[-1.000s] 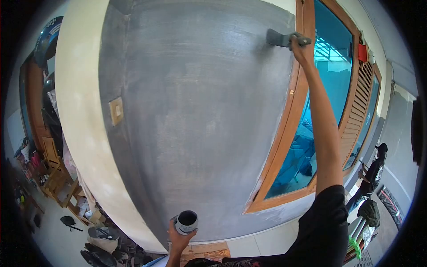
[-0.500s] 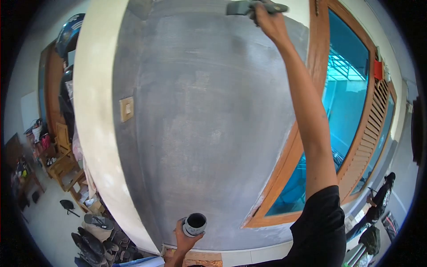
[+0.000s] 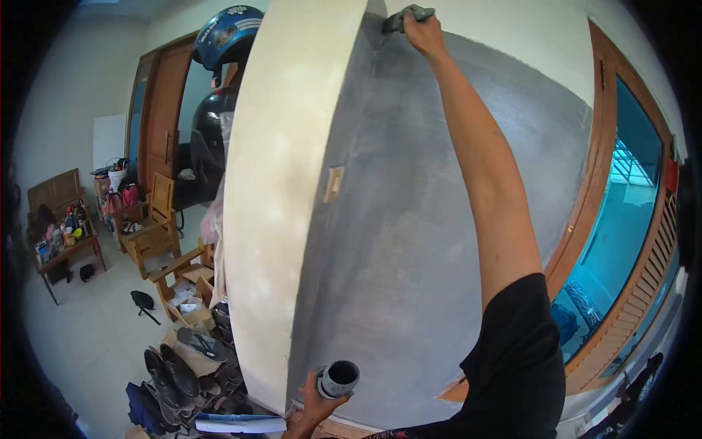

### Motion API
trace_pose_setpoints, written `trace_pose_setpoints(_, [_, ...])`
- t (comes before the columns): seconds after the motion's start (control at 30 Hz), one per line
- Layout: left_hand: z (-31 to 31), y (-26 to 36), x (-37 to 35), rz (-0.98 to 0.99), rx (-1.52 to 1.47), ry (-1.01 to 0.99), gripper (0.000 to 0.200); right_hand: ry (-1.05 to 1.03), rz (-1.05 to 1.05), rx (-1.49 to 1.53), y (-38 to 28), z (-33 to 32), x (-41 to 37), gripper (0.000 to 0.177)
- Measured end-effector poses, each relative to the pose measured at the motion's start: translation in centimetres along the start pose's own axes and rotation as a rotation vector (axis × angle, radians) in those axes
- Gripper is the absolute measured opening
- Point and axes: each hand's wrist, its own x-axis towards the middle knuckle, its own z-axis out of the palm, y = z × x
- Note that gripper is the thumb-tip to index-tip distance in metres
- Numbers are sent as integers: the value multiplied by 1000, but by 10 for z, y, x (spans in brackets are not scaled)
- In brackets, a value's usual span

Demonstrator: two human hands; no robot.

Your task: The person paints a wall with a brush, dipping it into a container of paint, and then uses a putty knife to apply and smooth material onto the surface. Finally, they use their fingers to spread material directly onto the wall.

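High up, my right hand [image 3: 424, 33] is closed around the handle of a paintbrush [image 3: 395, 22], whose dark bristle end is at the top left of the grey-painted wall [image 3: 417, 197], by the inner corner. Grey smears coat the brush. Low in the view, my left hand [image 3: 319, 400] grips a round cup [image 3: 341, 379] from its left side and underneath. The cup is smeared grey outside and looks dark within. Streaky strokes and paler patches show across the wall. A light switch [image 3: 333, 184] sits on the narrow grey side face.
A cream pillar [image 3: 289, 183] stands left of the grey wall. Wood-framed glass [image 3: 618, 219] is at the right. Shoes [image 3: 172, 373] are piled at the lower left, near a box of papers [image 3: 189, 300] and wooden chairs [image 3: 150, 227]. A blue helmet [image 3: 223, 33] hangs behind the pillar.
The view has turned left, so the pillar and room show more. My right hand has carried the brush leftward along the wall's top to the corner. My left hand still holds the cup.
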Motion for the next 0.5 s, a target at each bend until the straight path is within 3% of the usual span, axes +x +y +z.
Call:
trace_pose_setpoints(0.07, [-5, -25, 7, -41, -266, 23, 85, -15, 83, 6, 5, 1, 12, 34])
trace_pose_setpoints(0.17, [-26, -14, 21, -32, -224, 52, 85, -60, -81, -307, 18, -10, 29, 39])
trace_pose_setpoints(0.23, [-29, -30, 26, -54, -258, 32, 85, -35, 14, -393, 27, -19, 40, 43])
trace_pose_setpoints(0.3, [-35, -37, 32, -74, -291, 17, 85, -55, -8, -245, 29, -32, 46, 44])
trace_pose_setpoints(0.33, [-39, -37, 35, -37, -199, -8, 87, -124, 29, 202, -21, -45, 13, 31])
trace_pose_setpoints(0.4, [-43, -33, 38, -3, -99, -32, 88, -125, 0, 144, -30, -39, 9, 31])
trace_pose_setpoints(0.5, [-41, -29, 38, -97, -212, -35, 85, -124, -35, 50, -23, -12, 5, 31])
